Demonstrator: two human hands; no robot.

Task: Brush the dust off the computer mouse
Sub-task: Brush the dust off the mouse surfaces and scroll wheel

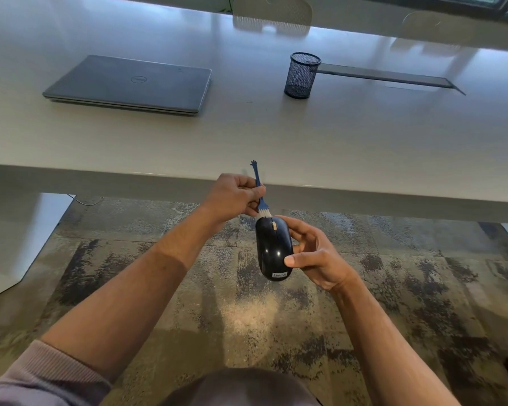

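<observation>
A glossy black computer mouse point(272, 249) with a pale scroll wheel is held in the air in front of the table edge, over the carpet. My right hand point(314, 254) grips it from the right side, thumb on its rear top. My left hand point(236, 197) pinches a small blue brush point(258, 183) by its thin handle, which ends in a tiny hand shape pointing up. The brush's white bristles rest on the front tip of the mouse, just left of the scroll wheel.
A white table point(276, 142) spans the view ahead. A shut grey laptop point(129, 85) lies on it at the left, and a black mesh pen cup point(302, 75) stands at the right beside a cable slot point(393, 77). Patterned carpet point(247, 317) lies below.
</observation>
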